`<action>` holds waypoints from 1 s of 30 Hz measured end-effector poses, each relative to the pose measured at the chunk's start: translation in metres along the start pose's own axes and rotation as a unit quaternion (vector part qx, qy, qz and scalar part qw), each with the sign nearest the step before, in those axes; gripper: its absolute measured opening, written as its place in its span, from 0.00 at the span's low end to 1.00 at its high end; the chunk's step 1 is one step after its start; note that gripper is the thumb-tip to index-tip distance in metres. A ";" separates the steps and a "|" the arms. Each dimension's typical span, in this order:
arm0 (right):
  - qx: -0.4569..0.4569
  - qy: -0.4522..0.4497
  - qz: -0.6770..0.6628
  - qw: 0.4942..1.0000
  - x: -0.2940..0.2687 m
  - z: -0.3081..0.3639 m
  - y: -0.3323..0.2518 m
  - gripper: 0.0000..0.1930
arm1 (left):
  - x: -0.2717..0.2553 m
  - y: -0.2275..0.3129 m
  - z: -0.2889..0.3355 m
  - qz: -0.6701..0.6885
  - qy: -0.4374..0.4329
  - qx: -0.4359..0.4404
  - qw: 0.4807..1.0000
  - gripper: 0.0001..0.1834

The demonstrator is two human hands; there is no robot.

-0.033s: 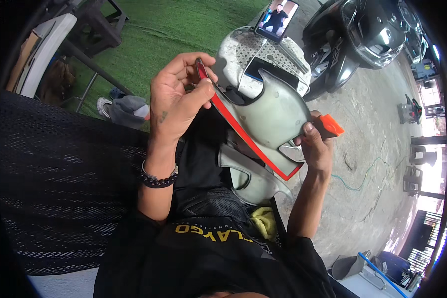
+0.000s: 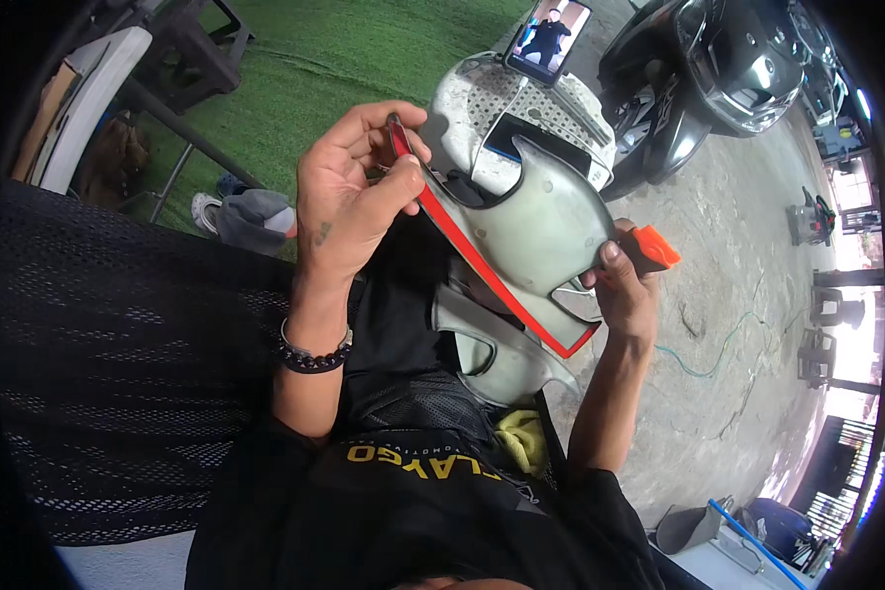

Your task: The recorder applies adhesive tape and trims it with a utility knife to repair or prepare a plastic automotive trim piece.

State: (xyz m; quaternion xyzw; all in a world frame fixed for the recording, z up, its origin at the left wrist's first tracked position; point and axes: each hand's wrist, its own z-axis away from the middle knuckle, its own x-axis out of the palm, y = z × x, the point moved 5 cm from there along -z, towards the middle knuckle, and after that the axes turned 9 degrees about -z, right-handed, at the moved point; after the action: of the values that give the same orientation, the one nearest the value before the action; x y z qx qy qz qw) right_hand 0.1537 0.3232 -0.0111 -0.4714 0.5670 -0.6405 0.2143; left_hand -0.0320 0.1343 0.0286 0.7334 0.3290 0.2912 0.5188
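Held up before my chest is a pale grey-green, curved plastic panel (image 2: 538, 221), shaped like a scooter fairing piece. A red adhesive-like strip (image 2: 482, 264) runs along its near edge and turns a corner at the lower right end. My left hand (image 2: 364, 182) pinches the panel's upper left tip, its thumb on the red edge. My right hand (image 2: 624, 285) grips the panel's right side, thumb on the pale face. An orange-tipped dark tool (image 2: 656, 248), perhaps a squeegee, sticks out behind those right fingers, most of it hidden. A second pale panel (image 2: 497, 366) lies across my lap beneath.
A white perforated stool (image 2: 462, 98) ahead bears an upright phone (image 2: 549, 39) on a cable and a dark flat device (image 2: 560, 146). A dark scooter (image 2: 703, 88) stands at the far right. Yellow cloth (image 2: 523, 440) rests by my lap; a black mesh-covered surface (image 2: 128, 364) lies left.
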 end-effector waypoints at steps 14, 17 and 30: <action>0.029 -0.005 -0.191 0.981 0.008 -0.006 0.022 0.14 | 0.027 0.027 0.020 0.037 -0.108 0.065 0.991 0.23; 0.023 -0.017 -0.195 0.980 0.010 -0.007 0.021 0.14 | 0.025 0.027 0.019 0.035 -0.103 0.067 0.992 0.22; 0.026 -0.089 -0.003 0.996 0.038 0.004 0.012 0.11 | -0.005 0.005 0.006 -0.012 0.158 0.077 0.984 0.14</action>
State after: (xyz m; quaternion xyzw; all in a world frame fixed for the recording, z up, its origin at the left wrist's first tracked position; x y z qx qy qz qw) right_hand 0.1366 0.2872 -0.0091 -0.5221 0.5274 -0.6114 0.2745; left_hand -0.0298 0.1254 0.0314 0.7123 0.4366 0.3707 0.4057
